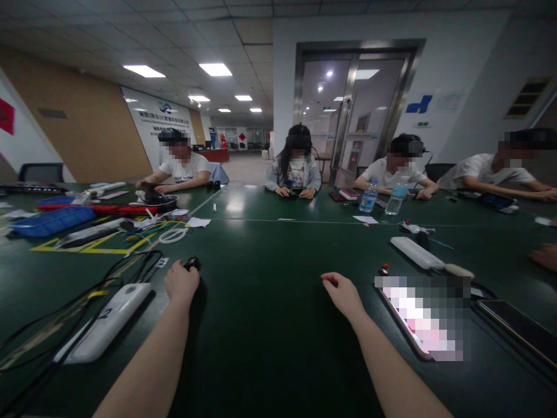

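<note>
My left hand (180, 283) rests on the dark green table (261, 325), its fingers closed around a small black object (192, 264). Most of that object is hidden by the fingers, so its kind does not show. Just left of this hand lies a white power bank (108, 322) marked 2, with black cables (115, 284) beside it. Across a bare stretch of tabletop, my right hand (343, 295) lies with fingers curled together and no object visible in them. A phone with a lit, blurred screen (409, 319) is to its right.
At the left are a blue tray (54, 220) and a coiled white cable (173, 235). On the right lie a white power bank (415, 252) and a dark phone (517, 325). Two water bottles (397, 197) stand farther back. Several people sit around the table.
</note>
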The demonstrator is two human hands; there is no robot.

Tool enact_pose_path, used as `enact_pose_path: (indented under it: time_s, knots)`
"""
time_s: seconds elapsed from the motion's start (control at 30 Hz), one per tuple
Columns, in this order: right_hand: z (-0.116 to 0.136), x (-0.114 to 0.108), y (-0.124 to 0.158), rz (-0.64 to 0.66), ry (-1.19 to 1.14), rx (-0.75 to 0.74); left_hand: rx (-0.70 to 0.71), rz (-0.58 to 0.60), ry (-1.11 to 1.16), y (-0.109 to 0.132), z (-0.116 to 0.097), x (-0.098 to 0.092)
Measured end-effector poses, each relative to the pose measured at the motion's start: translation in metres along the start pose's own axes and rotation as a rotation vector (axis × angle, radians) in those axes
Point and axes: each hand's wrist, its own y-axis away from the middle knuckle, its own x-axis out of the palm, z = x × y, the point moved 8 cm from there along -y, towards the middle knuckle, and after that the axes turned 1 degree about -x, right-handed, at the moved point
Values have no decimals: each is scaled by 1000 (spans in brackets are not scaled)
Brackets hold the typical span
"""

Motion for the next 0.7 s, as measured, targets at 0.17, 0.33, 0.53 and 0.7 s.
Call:
enact_pose_path:
  time_s: [0.17, 0.33, 0.53, 0.7]
  knots:
    - [1, 0, -1, -14, -7, -34, 9, 15, -37, -2, 1, 4]
    - [-2, 1, -1, -10, -23, -36, 11, 2, -45, -2, 2, 3]
    - [-3, 2, -2, 15, -1, -9, -25, -2, -76, -2, 3, -1]
    - [0, 3, -3, 4, 53, -17, 35, 63, -81, 11, -14, 5]
